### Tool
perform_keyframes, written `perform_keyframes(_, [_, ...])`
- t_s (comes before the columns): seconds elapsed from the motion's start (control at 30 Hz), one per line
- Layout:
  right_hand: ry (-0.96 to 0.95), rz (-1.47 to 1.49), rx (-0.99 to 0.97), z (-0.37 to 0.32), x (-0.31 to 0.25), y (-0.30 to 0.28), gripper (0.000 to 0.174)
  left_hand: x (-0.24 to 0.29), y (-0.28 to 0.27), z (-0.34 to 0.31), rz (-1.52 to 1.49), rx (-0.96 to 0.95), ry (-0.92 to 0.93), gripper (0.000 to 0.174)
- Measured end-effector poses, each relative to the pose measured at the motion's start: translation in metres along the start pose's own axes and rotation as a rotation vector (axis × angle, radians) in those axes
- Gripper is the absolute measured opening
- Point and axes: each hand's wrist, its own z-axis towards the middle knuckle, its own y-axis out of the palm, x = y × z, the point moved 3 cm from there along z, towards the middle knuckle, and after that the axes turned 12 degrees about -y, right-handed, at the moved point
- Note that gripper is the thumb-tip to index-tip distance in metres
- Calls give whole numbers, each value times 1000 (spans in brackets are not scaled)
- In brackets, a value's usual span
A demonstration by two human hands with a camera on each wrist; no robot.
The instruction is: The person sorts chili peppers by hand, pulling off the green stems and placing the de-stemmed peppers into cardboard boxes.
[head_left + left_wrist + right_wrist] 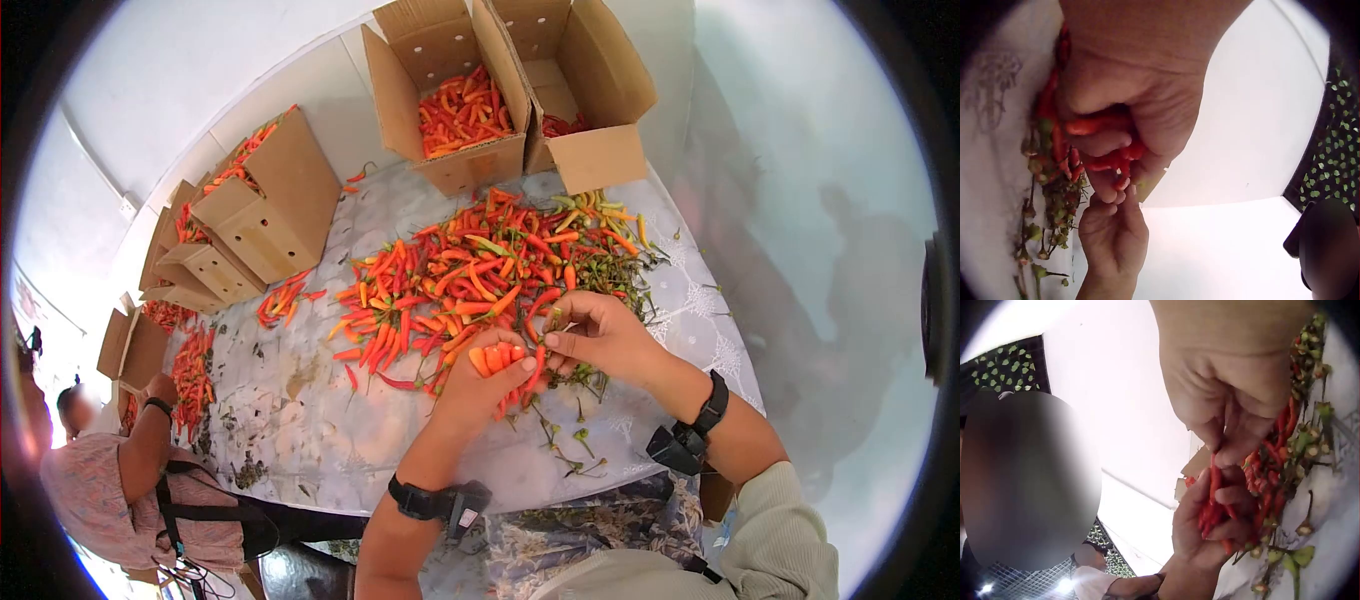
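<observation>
My left hand [468, 392] grips several red and orange chili peppers [497, 357] in its curled fingers, over the near edge of a large chili heap [440, 285]. Close beside it, my right hand [612, 338] has thumb and fingertips together at the top end of one red chili [1215, 481], which stands up out of the left hand in the right wrist view. From the left wrist, the held chilies [1088, 125] show between the fingers, and the two hands' fingertips meet. Loose green stems [572, 455] lie on the table below the hands.
A pile of green stems [612, 275] borders the heap on the right. Open cardboard boxes [470, 170] with chilies stand at the back, and more boxes [265, 215] line the left side. Another person [110, 465] works at the table's left end. A wall rises at right.
</observation>
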Motion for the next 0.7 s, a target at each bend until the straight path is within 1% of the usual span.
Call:
perform_keyframes(0.03, [-23,-8,-1,0,-1,0,11,2,2,0,-19,-4,2,22])
perform_keyframes(0.13, [-148,-178,-19,1,3,-2,13,6,10,-5,-77,-25,8,23])
perform_keyframes(0.23, [-226,-235,-12,2,5,-1,13,4,5,-4,-34,-37,-35,24])
perform_keyframes(0.33, [-195,-302,-58,-1,0,3,13,2,5,-2,-55,-57,-16,23])
perform_keyframes(0.43, [-186,-362,-59,-3,-6,5,16,0,4,-1,-55,-56,-28,22])
perform_keyframes(0.53, [-245,-519,-47,-5,-9,6,17,-1,4,-1,-49,-21,-14,20])
perform_keyframes(0.63, [-567,-763,-42,-5,-8,9,17,3,7,-4,-28,19,-43,18])
perform_keyframes(0.7, [-541,-770,-48,-6,-9,11,17,1,4,-2,-23,11,-61,17])
